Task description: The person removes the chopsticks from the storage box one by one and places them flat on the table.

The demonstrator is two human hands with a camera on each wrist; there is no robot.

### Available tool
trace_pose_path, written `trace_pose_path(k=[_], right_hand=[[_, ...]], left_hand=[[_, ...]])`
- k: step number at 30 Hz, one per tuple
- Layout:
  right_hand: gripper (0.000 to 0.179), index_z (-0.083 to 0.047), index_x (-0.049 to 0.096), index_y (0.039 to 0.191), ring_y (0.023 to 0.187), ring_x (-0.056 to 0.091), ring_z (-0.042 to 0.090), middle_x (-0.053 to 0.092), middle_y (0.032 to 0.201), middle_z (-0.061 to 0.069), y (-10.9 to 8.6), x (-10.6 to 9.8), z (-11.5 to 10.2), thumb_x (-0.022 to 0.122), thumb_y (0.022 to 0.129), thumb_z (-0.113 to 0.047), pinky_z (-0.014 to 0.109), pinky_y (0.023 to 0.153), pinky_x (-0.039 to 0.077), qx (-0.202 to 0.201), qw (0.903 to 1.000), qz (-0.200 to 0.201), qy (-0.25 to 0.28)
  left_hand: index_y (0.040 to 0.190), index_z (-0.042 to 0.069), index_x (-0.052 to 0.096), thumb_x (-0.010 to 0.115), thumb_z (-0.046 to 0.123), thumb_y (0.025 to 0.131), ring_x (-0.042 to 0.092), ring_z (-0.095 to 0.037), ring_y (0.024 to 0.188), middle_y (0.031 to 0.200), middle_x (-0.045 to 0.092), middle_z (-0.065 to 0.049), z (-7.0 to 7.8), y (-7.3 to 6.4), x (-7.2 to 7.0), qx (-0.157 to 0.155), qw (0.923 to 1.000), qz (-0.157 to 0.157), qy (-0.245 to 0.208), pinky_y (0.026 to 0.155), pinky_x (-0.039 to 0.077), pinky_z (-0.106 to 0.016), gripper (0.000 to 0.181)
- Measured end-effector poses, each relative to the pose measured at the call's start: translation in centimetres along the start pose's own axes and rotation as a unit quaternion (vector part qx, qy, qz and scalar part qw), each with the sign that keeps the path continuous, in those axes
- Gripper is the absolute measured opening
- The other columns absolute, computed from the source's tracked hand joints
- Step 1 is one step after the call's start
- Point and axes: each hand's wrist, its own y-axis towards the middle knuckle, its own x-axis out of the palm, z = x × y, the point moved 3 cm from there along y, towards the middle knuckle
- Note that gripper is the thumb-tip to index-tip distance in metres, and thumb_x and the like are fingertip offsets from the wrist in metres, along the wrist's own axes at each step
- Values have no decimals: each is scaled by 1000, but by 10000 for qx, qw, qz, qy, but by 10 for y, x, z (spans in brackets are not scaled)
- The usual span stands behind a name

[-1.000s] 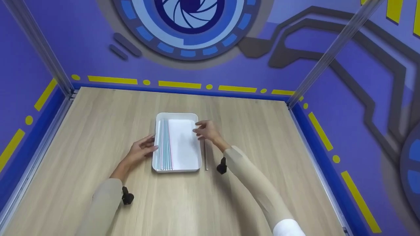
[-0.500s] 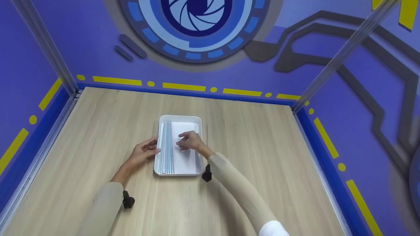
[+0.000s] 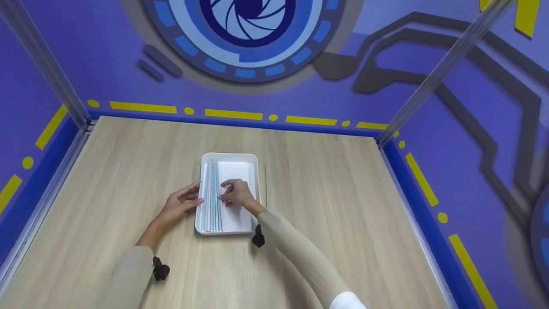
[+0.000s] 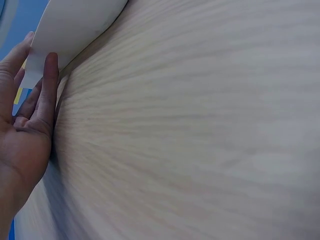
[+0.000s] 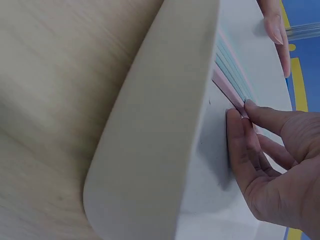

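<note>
A shallow white tray [image 3: 242, 159] lies on the wooden table, with several thin pink and pale-blue straw-like sticks [image 3: 211, 193] side by side along its left part. My left hand [image 3: 178, 206] rests at the tray's left side, its fairly straight fingers against the outer wall [image 4: 75, 30]. Inside the tray, my right hand [image 3: 236, 193] has thumb and fingertips at the rightmost stick. In the right wrist view, this pink stick [image 5: 227, 86] runs between the thumb and a finger of that hand, which pinches it. Its part under the fingers is hidden.
A thin dark rod [image 3: 266, 184] lies on the table just right of the tray. Blue printed walls [image 3: 257, 98] with metal corner posts enclose the wooden table [image 3: 334, 206] at the back and sides.
My right hand has moved left, from the tray's right rim over its middle to the rightmost stick, and its fingers have closed together. The left hand stays at the left side.
</note>
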Motion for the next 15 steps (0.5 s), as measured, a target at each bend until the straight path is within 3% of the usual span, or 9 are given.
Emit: trace_pose_path(k=[5,10,15], right_hand=[[41,-2,68,128,57,65,13,65,74,0,-3,-2,-3,79,88,-5,25,53,59,47,9989,24,-474],[38,-7,68,127,58,64,11,68,82,3,-5,-4,-2,76,90,-9,19,49,50,87,9935,231,-1110],[38,-7,67,129,59,62,10,69,86,4,-3,-6,-2,74,91,-9,18,49,47,39,9916,198,-1278]], left_hand=[[158,10,38,73,15,95,58,-21,121,154,46,-24,0,-1,0,65,10000,29,31,93,57,-21,71],[158,11,38,73,16,96,55,-28,128,155,47,-22,1,-2,1,18,10000,33,29,93,56,-19,71],[158,15,39,72,19,96,56,-23,125,154,48,-20,1,0,0,-67,9999,80,105,92,55,-18,71]])
